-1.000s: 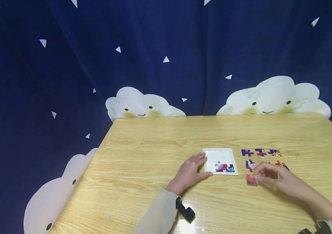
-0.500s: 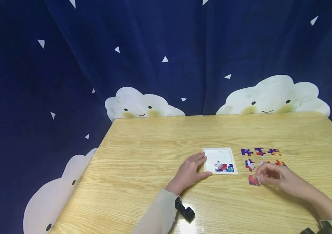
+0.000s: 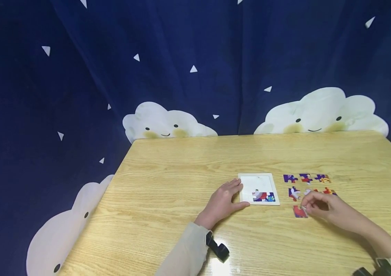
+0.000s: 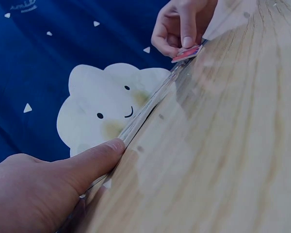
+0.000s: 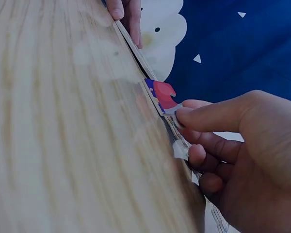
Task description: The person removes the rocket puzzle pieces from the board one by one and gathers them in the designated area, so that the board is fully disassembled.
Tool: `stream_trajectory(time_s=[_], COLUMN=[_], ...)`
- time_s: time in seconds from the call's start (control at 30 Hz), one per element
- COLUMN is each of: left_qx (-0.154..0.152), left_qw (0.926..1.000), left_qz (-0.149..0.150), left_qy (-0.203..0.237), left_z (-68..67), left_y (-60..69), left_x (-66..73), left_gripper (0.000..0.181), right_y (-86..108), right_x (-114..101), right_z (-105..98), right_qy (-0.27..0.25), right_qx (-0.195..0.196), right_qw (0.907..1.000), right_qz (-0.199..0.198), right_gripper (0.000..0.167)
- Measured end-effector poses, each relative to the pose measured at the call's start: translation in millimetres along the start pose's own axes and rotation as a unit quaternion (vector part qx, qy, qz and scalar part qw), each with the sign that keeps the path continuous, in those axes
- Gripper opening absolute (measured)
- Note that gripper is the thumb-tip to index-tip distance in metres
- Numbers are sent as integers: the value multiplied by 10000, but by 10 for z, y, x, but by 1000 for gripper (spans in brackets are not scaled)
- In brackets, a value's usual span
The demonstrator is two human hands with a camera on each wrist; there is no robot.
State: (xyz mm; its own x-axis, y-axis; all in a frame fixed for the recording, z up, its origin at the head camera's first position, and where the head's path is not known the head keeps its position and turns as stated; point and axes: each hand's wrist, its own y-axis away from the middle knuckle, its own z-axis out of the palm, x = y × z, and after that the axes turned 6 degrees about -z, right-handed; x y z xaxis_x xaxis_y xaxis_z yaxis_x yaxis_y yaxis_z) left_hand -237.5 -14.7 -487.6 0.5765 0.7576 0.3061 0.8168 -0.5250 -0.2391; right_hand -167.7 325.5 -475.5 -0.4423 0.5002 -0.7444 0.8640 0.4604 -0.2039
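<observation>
A white square puzzle tray (image 3: 257, 184) lies on the table, with joined pieces (image 3: 263, 197) along its lower right. My left hand (image 3: 221, 201) rests against the tray's left edge, thumb and fingers extended. In the left wrist view that thumb (image 4: 94, 160) lies straight along the tray's side. To the right of the tray, my right hand (image 3: 331, 212) pinches a red and purple puzzle piece (image 3: 300, 212) between thumb and fingers. The right wrist view shows the same puzzle piece (image 5: 162, 94) tilted up at the fingertips. Whether it touches the table I cannot tell.
Loose puzzle pieces lie in rows beyond the right hand, among them a purple one (image 3: 290, 178), a red one (image 3: 306, 178) and an orange one (image 3: 323, 178). The right hand partly covers the nearer row (image 3: 294, 193). A dark blue curtain (image 3: 181, 46) hangs behind the table.
The pinched puzzle piece has shifted slightly right and turned a little in my right hand. My left hand stays against the tray, and the loose pieces keep their places.
</observation>
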Motion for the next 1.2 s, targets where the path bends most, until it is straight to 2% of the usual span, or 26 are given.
stream_trajectory(time_s=[0.53,0.73,0.97,1.2], left_qx=[-93,-137,-145,-184], left_qw=[9999,9998,9998,9997], left_qz=[-27,-113,-137,-143], left_qy=[98,96,60,70], left_z=[-8,-6,-14,-19], left_y=[2,5,-3,-1], left_x=[2,2,6,13], left_gripper=[65,65,65,65], right_y=[5,-9,-41,-167], right_x=[26,-24,-61,-106], right_z=[36,39,34,117], right_qy=[185,185,421,409], right_qx=[179,226,435,586], right_qw=[9994,9994,9982,9974], right_qz=[-243,-177,-15,61], right_gripper=[16,13,12,12])
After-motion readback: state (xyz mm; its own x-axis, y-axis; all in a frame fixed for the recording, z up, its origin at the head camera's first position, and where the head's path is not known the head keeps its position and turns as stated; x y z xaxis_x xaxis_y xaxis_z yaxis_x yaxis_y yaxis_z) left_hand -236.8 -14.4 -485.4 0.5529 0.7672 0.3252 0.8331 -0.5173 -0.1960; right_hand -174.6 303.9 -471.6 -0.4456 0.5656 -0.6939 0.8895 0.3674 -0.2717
